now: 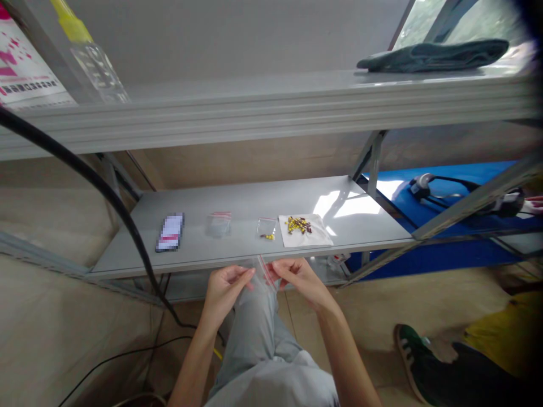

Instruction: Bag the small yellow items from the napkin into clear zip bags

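Observation:
Between my two hands, just in front of the shelf edge and over my lap, is a small clear zip bag (pixel 263 273) with a red seal strip. My left hand (pixel 228 285) pinches one side of it, thumb against fingers. On the other side, my right hand (pixel 297 278) grips it near the red strip. Beyond the hands, a zip bag with a few yellow and brown pieces (pixel 267 229) lies on the shelf. To its right, a white cloth (pixel 292 242) carries a pile of small yellow and brown pieces (pixel 298 225). Flat clear zip bags (pixel 219 224) lie further left.
A phone (pixel 170 232) lies at the shelf's left end. An upper shelf (pixel 254 118) holds a yellow-topped bottle (pixel 95 62) and a folded grey cloth (pixel 432 56). A black cable (pixel 123 212) hangs at left. Another person's shoe (pixel 413 359) is on the floor at right.

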Motion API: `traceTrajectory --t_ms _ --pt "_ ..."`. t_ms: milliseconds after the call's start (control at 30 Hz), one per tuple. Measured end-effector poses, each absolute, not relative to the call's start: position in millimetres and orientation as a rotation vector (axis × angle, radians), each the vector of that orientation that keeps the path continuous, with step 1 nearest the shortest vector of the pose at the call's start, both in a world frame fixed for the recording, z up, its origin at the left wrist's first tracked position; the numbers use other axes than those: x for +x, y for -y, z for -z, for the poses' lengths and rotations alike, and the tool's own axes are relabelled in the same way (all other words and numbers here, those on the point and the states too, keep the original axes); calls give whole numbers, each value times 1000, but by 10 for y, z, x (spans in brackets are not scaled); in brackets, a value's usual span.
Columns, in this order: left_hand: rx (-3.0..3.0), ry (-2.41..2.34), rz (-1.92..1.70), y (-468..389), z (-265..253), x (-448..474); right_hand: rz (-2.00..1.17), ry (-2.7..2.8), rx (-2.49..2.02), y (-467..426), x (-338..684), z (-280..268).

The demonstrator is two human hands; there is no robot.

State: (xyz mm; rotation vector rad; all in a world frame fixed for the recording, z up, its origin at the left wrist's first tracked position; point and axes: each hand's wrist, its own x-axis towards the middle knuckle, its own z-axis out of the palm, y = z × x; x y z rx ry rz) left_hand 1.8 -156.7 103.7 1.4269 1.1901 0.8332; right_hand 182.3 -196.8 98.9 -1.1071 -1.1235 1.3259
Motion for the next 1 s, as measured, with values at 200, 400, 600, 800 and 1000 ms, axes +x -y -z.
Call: traceTrajectory --t_ms 200,400,600,800,1000 --pt "1458 -1180 -852 1552 -1026 -4 -1332 1116 -1140 1981 1828 -999" --pt "1565 -1275 -1117 1572 -990 78 -1368 1040 -1118 1956 1823 -913" --pt "1933 -1502 -1276 1764 -1164 250 -1290 937 -1102 1957 1789 -916" --pt "1884 -1119 -972 1750 -1161 372 -1252 1007 -1110 2004 1766 -970" --pt "1948 -1170 -913 1725 -1137 408 -1148 1188 -1178 2005 1779 -964"
